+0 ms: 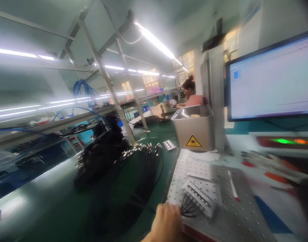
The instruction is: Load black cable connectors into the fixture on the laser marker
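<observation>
My left hand [167, 222] is at the bottom centre, at the left edge of the perforated metal plate [241, 188]. Its fingers are closed round a bunch of thin black cables [188, 205], which fan out to the right. Their ends run into a slotted light-coloured fixture [199, 195] lying tilted on the plate. My fingertips are partly hidden, and the picture is blurred there. My right hand is out of view.
Heaps of black cables [103, 151] with shiny ends lie on the green table [50, 205]. A metal housing with a warning triangle [193, 141] stands behind the plate. A pen [233, 186], gloves [270, 164] and a monitor [272, 77] are rightward; a co-worker [194, 97] sits beyond.
</observation>
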Demonstrator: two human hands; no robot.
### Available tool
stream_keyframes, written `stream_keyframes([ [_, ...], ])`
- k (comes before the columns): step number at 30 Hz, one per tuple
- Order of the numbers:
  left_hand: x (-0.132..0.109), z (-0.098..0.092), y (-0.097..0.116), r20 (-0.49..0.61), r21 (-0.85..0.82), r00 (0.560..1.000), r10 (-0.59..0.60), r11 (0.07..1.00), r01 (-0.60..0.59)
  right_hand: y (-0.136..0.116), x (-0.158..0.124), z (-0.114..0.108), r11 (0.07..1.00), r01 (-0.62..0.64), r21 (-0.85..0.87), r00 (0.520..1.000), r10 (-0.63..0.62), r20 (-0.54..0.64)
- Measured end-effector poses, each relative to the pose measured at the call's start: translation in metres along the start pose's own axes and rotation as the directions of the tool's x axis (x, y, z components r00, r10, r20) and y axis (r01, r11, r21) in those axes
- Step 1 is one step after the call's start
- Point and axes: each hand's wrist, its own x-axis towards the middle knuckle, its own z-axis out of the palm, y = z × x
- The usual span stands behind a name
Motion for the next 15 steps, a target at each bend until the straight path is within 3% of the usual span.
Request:
stream_keyframes([
  [4, 0.012, 0.038, -0.01, 0.114, -0.199, 0.99, -0.087, 0.974, 0.109, -0.018, 0.017, 0.008, 0.999, 0.041, -0.015, 0.999, -0.04, 0.026],
  [9, 0.021, 0.055, -0.016, 0.143, -0.301, 0.989, -0.03, 0.951, 0.072, -0.056, 0.049, 0.018, 0.994, 0.103, -0.036, 0.994, -0.102, 0.041],
  [12, 0.02, 0.054, -0.019, 0.206, -0.336, 0.978, 0.039, 0.941, 0.034, -0.067, 0.037, 0.043, 0.988, 0.147, -0.048, 0.988, -0.145, 0.056],
  [15, 0.019, 0.051, -0.023, 0.218, -0.373, 0.972, 0.088, 0.928, 0.0, -0.052, 0.008, 0.079, 0.978, 0.197, -0.062, 0.979, -0.192, 0.074],
])
